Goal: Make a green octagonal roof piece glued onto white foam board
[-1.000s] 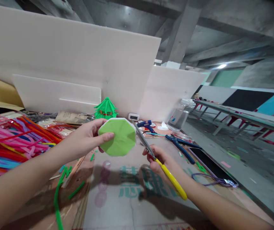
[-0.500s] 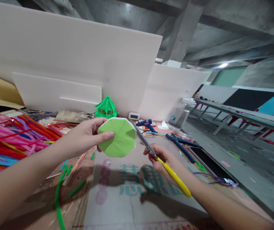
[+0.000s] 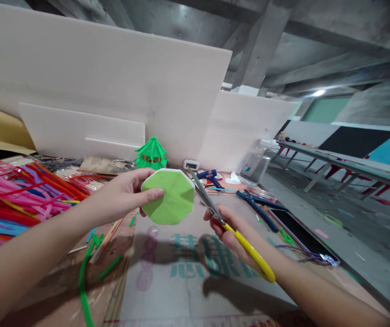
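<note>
My left hand pinches a green paper polygon by its left side, thumb on the green face and fingers behind. A thin white edge shows along the paper's rim. My right hand is closed on yellow-handled scissors, their blades pointing up and left beside the paper's right edge. I cannot tell whether the blades touch the paper. Behind the paper stands a small green roof-shaped model with orange and red parts.
Colourful pipe cleaners pile up at the left. A glue gun, a small digital clock, blue pliers, a phone and a clear bottle lie or stand to the right. White boards rise behind. A cut green pipe cleaner lies in front.
The paper has shifted very slightly right and down with my left hand. The scissors have moved a little, and their tip now shows above the paper's upper right edge.
</note>
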### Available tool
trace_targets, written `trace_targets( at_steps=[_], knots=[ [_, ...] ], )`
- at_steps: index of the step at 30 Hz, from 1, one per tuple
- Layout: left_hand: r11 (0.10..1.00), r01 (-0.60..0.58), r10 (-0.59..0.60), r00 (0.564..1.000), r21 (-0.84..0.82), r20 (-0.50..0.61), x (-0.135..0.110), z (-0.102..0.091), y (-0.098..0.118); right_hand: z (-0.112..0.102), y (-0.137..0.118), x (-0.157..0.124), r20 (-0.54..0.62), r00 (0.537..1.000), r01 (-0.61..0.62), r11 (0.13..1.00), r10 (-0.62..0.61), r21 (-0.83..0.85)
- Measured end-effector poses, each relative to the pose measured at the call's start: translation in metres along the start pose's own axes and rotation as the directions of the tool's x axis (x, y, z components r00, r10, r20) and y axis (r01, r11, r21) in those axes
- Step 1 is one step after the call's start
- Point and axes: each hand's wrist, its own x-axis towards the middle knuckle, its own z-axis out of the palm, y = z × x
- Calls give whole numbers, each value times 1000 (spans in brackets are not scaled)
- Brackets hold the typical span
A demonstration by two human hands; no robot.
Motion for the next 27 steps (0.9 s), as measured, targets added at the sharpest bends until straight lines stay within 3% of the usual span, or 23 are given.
trace_targets(
  at_steps=[11,19,27],
  knots=[
    [1000,-4,4,1000,-28,-15,-1,4,-1,-1,2,3,-57,998,10,998,-14,-67],
    [999,16,-16,1000,-35,-24,4,8,-5,-5,19,6,-105,994,10,987,-27,-159],
    [994,49,-52,998,94,23,13,25,-36,-5,17,10,-188,982,-35,977,-5,-210]
  ],
)
